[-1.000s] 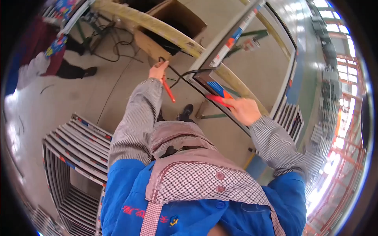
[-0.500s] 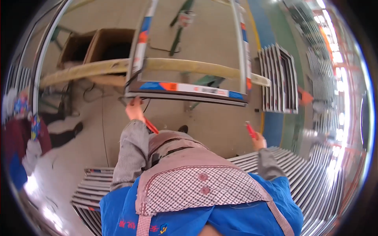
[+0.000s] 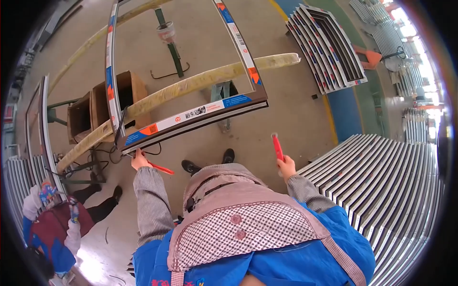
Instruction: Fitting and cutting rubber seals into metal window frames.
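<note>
My left hand (image 3: 140, 160) is closed at the near left corner of a rectangular window-type frame (image 3: 191, 119), by a black cord end. From that hand a slim red handle (image 3: 161, 168) sticks out to the right; the tool's other end is hidden. My right hand (image 3: 287, 167) is wrapped round a red-handled tool (image 3: 277, 147) with a small round greyish tip, held upright apart from the frame. The frame has dark and silver profiles with blue, orange and white tape, and lies tilted across padded yellowish rails (image 3: 210, 75).
Cardboard boxes (image 3: 131, 90) stand under the rails at left. Stacked frames fill the right (image 3: 372, 176) and the far right (image 3: 324, 52). A bucket (image 3: 166, 32) sits on a green support beyond. At left, a co-worker (image 3: 62, 224) in patterned gloves handles another frame (image 3: 45, 128).
My view has turned, so the frame now appears tilted and further left. My left hand stays at its near left corner. My right hand still holds its red tool, now nearer the middle.
</note>
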Available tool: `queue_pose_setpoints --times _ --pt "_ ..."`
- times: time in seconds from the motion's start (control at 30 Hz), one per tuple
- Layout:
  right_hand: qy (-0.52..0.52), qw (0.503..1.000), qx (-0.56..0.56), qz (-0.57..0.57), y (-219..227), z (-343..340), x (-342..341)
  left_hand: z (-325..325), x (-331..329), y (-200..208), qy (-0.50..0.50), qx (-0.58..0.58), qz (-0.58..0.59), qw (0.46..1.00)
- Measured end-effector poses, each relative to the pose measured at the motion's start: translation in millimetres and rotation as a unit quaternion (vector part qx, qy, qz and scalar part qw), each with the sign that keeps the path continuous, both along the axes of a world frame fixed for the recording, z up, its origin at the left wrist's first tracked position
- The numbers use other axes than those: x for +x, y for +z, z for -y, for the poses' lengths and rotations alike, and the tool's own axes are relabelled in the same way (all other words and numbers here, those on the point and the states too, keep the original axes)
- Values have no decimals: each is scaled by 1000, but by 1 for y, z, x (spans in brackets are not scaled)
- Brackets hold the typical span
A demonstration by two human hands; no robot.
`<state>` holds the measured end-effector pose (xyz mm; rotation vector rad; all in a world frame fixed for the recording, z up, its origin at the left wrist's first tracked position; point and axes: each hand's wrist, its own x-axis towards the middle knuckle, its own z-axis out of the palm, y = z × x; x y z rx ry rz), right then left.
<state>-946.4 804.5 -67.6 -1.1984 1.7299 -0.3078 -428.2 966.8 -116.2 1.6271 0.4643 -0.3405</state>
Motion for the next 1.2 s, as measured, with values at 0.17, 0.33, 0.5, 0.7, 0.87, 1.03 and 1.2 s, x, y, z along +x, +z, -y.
queue_pose_setpoints --times 0.17,0.33,0.5,0.7,0.87,1.03,1.2 --pt "-151 966 38 208 -7 66 81 -22 3 7 -45 46 43 997" --pt "-217 914 -28 342 -50 128 124 -36 2 22 -51 93 102 989" --pt "-297 873 -7 387 -76 147 140 -61 27 70 -76 120 118 983" --pt "-332 862 -49 380 -68 146 139 -57 113 80 -246 216 271 905" --pt "-334 875 -29 350 -83 82 139 -52 175 8 -502 234 178 814" --pt "-363 883 -14 297 -75 -11 111 -33 174 10 -522 115 83 841" --pt "-403 860 -47 308 -57 -75 109 -29 151 -4 -555 86 68 825"
